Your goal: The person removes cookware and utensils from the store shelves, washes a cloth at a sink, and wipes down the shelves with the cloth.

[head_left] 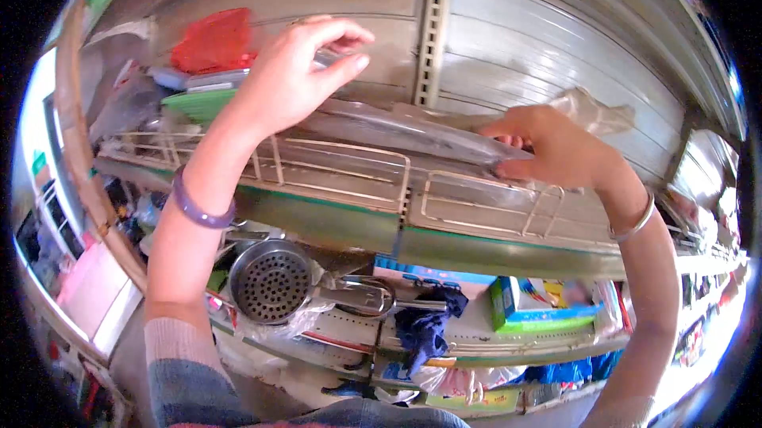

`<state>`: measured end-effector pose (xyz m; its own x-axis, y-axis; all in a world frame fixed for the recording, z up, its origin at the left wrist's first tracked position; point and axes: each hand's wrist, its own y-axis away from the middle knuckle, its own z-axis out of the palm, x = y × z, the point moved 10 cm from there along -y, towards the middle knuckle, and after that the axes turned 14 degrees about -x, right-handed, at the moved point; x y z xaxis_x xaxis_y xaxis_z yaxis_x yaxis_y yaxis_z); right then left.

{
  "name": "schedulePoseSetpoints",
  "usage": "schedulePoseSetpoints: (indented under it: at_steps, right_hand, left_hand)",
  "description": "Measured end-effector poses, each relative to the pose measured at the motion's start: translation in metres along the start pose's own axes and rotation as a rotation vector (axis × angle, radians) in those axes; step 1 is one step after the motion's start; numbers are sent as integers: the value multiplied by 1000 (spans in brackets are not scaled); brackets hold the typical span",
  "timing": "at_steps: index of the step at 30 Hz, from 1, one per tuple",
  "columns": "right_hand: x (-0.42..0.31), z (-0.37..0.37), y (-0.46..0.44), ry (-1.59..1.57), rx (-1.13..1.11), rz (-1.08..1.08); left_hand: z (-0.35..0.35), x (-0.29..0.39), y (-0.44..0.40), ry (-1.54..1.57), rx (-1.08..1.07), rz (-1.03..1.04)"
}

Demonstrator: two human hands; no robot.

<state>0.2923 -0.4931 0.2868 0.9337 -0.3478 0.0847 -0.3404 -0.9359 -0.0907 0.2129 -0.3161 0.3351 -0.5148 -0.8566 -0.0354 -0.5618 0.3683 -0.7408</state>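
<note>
A long, flat item in clear plastic wrap [421,133] stretches across the upper shelf behind its wire guard; what is inside cannot be made out. My right hand [552,146] grips its right end, thumb below and fingers above. Raised over its left end is my left hand [305,67], with curved fingers held apart from the thumb and nothing seen in them. Beneath my left forearm lie green trays or plates [198,104]. A red plastic item [213,41] is behind them.
A wire guard [341,160] runs along the upper shelf's front. On the shelf below are a perforated metal strainer [271,281], a dark blue cloth [432,325] and a green-and-blue box [548,305]. A slotted metal upright [430,39] stands at the back.
</note>
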Motion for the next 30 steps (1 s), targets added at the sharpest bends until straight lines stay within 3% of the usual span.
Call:
schedulePoseSetpoints:
  at_steps: [1, 4, 10, 14, 17, 23, 28, 30]
  right_hand:
    - [9, 4, -4, 78, -34, 80]
    - [8, 1, -4, 90, 59, -22]
    - [-3, -21, 5, 64, 265, -27]
    - [-9, -28, 4, 195, 343, -168]
    - [-7, -38, 10, 218, 394, -135]
    - [41, -36, 29, -233, 268, 145]
    - [51, -26, 42, -412, 234, 184]
    - [53, -26, 46, -471, 259, 179]
  left_hand:
    - [-8, -8, 0, 55, 35, -31]
    - [-36, -39, 9, 247, 186, -94]
    - [-81, -61, 42, 293, 303, -164]
    - [-82, -80, 58, 334, 244, -281]
    - [-86, -81, 68, 332, 253, -280]
    - [-97, -71, 87, 289, 325, -335]
    - [-104, -35, 135, 268, 728, -158]
    - [-78, -8, 139, 355, 649, -41]
